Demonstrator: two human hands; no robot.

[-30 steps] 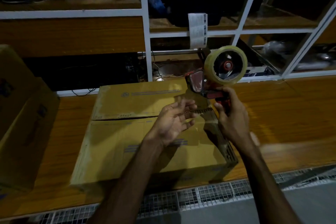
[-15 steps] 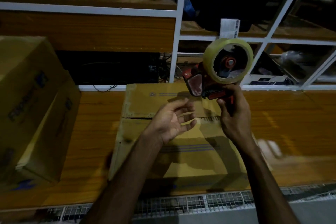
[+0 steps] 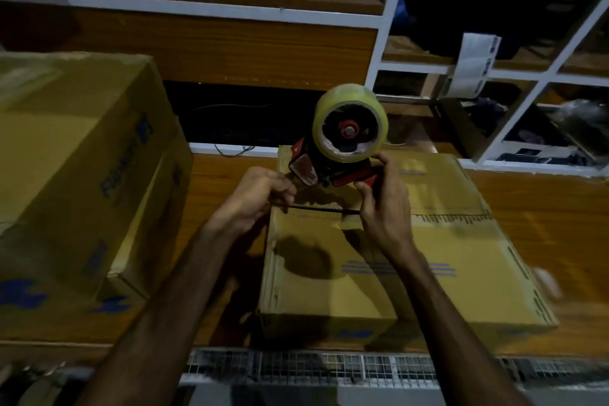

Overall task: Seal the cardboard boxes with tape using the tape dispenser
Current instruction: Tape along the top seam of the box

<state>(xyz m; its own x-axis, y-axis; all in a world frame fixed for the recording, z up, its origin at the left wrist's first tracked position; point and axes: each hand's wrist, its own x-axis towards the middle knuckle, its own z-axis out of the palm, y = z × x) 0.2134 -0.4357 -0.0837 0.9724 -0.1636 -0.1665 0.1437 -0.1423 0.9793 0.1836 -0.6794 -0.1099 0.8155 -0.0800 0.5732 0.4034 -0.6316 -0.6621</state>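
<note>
Step looks like freeing the tape end at the nose of the tape dispenser (image 3: 333, 155), held above the flat cardboard box (image 3: 379, 260) on the worktop (image 3: 543, 208); best to draw out a short tab, then start it over the box's left edge so it runs along the centre seam (image 3: 428, 212). Right hand (image 3: 382, 204) curled tight round the red handle. Left hand (image 3: 257, 198) fingers bunched together at the dispenser's nose, seemingly pinching the tape end, though the tape itself can't be made out; bigger box (image 3: 75, 175) sits left.

I see a dim room. An orange-brown wooden counter (image 3: 543, 208) runs beneath white-framed wooden shelving (image 3: 392, 6) holding dark clutter.
</note>
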